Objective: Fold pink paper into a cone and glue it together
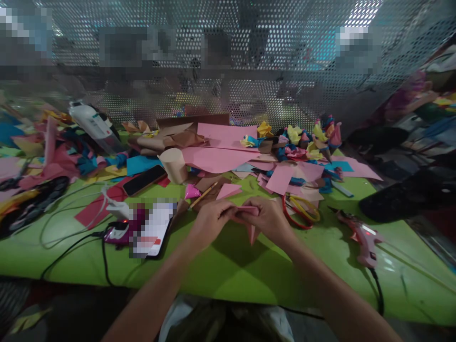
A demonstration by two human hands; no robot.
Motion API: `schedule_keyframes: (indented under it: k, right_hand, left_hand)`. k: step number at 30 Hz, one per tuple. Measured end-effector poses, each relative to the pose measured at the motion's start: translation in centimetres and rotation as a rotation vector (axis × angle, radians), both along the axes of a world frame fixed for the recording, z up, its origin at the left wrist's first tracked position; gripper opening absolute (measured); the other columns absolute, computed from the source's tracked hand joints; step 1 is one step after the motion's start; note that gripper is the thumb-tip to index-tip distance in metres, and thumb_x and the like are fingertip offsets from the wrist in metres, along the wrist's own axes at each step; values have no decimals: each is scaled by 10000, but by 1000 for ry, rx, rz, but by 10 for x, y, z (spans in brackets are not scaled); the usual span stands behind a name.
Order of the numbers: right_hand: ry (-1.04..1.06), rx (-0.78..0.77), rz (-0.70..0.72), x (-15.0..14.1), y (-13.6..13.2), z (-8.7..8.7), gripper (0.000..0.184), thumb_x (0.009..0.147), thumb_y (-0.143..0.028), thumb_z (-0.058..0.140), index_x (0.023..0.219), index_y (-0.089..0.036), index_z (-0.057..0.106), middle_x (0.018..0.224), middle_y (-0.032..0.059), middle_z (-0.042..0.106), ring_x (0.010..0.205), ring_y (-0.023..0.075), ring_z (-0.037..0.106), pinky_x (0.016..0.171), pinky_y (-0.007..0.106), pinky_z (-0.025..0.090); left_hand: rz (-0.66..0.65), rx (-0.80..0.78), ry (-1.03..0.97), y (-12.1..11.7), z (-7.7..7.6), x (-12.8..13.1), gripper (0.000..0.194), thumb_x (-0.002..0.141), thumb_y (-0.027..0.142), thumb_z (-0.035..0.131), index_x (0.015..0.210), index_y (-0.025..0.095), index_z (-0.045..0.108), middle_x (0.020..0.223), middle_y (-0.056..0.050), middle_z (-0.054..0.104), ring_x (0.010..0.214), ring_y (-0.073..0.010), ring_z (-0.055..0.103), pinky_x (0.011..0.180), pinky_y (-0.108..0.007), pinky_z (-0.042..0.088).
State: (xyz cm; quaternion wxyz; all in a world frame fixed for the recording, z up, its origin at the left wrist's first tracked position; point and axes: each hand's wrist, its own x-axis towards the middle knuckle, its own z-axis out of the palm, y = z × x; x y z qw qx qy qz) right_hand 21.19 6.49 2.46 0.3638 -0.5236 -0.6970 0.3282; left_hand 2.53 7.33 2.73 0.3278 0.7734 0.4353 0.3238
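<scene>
Between my two hands, just above the front of the green table, is a folded piece of pink paper. My left hand pinches its left side, fingers closed. On the other side, my right hand grips the paper with thumb and bent fingers. One pointed corner hangs below the fingers; the rest is partly covered by them. Behind my hands lie another folded pink piece and a pencil. Red-and-yellow-handled scissors rest close to my right hand.
A pink glue gun with a cord lies at right, near a black bottle. To the left are a lit phone, a dark phone, a power strip and cables. Behind stand a paper cup and heaped coloured paper.
</scene>
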Motion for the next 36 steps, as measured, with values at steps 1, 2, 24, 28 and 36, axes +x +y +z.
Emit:
schedule_keyframes:
  k: [1, 2, 24, 28, 36]
  right_hand:
    - [28, 1, 11, 0, 1, 0, 169, 808, -359, 688, 722, -213, 694, 688, 15, 686, 655, 188, 597, 578, 268, 372]
    - [63, -4, 21, 1, 2, 0, 176, 820, -377, 676, 774, -211, 709, 739, 24, 707, 690, 196, 613, 595, 272, 391]
    - [65, 94, 0, 6, 7, -11, 164, 843, -306, 631, 737, -195, 690, 701, 25, 686, 671, 183, 611, 603, 274, 418]
    - [19, 129, 3, 5, 7, -12, 136, 828, -259, 638, 716, -200, 686, 697, 24, 689, 681, 183, 610, 622, 279, 426]
    - [63, 105, 6, 5, 6, -10, 141, 840, -302, 653, 756, -196, 691, 739, 27, 703, 701, 183, 625, 637, 280, 457]
  left_hand:
    - [5, 12, 1, 1, -1, -1, 208, 916, 232, 545, 841, 197, 735, 849, -51, 752, 801, -208, 670, 746, -287, 474]
    - [15, 24, 3, 1, -2, -1, 199, 911, 219, 545, 851, 196, 733, 854, -51, 750, 801, -207, 667, 741, -285, 470]
    - [31, 233, 252, 2, -3, -5, 221, 940, 216, 540, 780, 183, 690, 726, -36, 682, 744, -190, 607, 714, -302, 435]
    - [17, 316, 247, 5, -5, -5, 175, 928, 216, 560, 830, 183, 702, 844, -63, 711, 843, -217, 609, 765, -336, 454]
    - [33, 270, 202, 4, -8, -2, 201, 928, 180, 545, 785, 182, 687, 777, -47, 706, 793, -193, 613, 739, -314, 442]
